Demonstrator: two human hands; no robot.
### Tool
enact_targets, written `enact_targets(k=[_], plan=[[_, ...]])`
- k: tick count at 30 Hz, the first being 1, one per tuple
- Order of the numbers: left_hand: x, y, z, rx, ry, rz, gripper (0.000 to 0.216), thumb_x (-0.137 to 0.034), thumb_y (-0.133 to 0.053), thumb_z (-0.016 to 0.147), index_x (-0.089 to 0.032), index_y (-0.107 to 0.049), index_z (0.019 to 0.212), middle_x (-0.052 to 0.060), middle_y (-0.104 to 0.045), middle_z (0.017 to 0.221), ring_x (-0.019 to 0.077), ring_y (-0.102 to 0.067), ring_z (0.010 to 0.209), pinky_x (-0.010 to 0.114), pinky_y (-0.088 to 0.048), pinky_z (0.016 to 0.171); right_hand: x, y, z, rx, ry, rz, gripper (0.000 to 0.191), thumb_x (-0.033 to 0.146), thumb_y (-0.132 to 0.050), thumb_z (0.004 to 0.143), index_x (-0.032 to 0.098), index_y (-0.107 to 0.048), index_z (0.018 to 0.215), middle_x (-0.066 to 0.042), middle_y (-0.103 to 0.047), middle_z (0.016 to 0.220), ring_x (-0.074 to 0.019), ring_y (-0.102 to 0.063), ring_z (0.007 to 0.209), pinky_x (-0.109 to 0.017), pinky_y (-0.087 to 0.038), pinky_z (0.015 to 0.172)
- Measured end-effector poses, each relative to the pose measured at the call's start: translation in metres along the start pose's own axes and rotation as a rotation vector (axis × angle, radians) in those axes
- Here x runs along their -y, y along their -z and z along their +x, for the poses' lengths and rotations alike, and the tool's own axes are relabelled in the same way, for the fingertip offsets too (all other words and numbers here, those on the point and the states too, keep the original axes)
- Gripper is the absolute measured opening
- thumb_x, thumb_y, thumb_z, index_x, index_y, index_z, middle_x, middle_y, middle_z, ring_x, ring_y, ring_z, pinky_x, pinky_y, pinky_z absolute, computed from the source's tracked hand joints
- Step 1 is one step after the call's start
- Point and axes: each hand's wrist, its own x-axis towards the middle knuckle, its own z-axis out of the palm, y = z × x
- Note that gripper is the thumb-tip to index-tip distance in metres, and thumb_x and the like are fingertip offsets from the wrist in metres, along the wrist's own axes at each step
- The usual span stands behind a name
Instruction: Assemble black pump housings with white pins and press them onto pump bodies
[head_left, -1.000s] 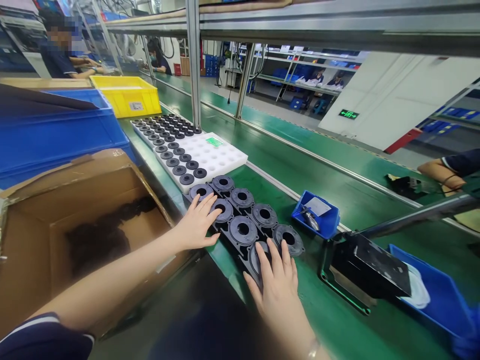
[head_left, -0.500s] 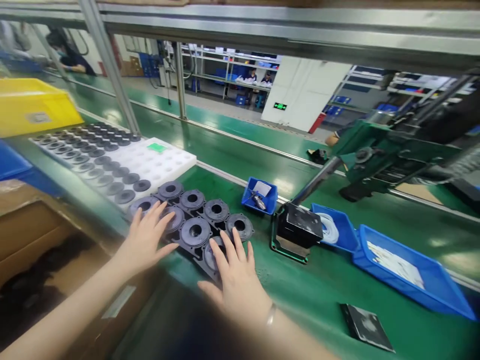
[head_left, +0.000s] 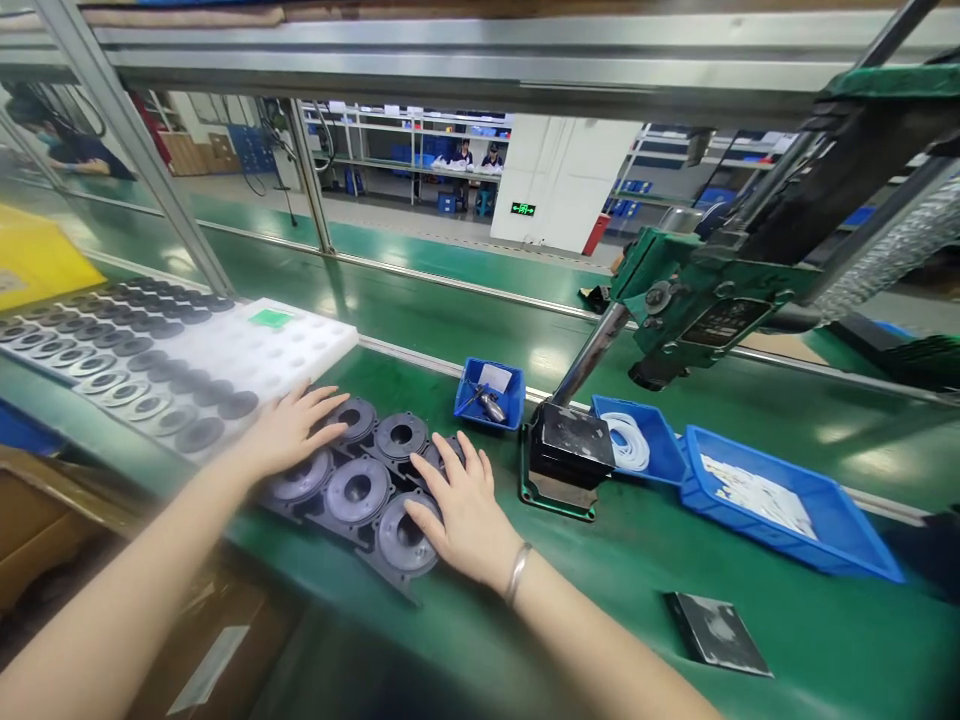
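Note:
A cluster of black round flanged parts (head_left: 358, 485) lies on the green bench in front of me. My left hand (head_left: 289, 432) rests flat on the cluster's left side with its fingers spread. My right hand (head_left: 459, 505) lies flat on the right side, fingers apart, a bracelet on the wrist. Neither hand grips anything. Just left of the cluster sits a white foam tray (head_left: 300, 345) with several black rings set in its holes.
A green hand press (head_left: 697, 300) with a black base (head_left: 566, 450) stands right of the parts. Small blue bins (head_left: 489, 392) (head_left: 780, 500) line the bench. A black square pad (head_left: 716, 632) lies near the front. A cardboard box (head_left: 45, 520) sits lower left. People work in the background.
The view has swung to the right, bringing the green press into sight. Both hands stay flat on the black parts; the right hand has shifted slightly toward the cluster's right edge.

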Motion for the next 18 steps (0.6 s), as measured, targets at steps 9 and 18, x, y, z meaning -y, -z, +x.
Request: enact_targets(k=[9,18], plan=[[0.001,-0.004,-0.002,-0.029,-0.001,-0.003,0.056,-0.063,-0.038,0.092,-0.037,-0.047,0.14,0.002,-0.046,0.15,0.0389,-0.026,0.144,0.062,-0.034,0.106,-0.004,-0.002,0.002,-0.009,0.008,0.014,0.053,0.054,-0.036,0.097,0.03,-0.043,0.144,-0.009,-0.029,0.157,-0.0389,-0.015,0.145,-0.066,-0.023,0.111],[0.037,0.051,-0.077,-0.592,0.109,-0.229,0.046,-0.048,-0.032,0.1,-0.023,-0.055,0.13,0.009,-0.052,0.141,0.0237,-0.045,0.133,0.043,-0.032,0.114,0.046,0.017,-0.031,-0.263,0.471,0.007,0.049,0.03,-0.057,0.09,0.017,-0.049,0.137,-0.013,-0.039,0.152,-0.0329,-0.025,0.145,-0.059,-0.021,0.117]])
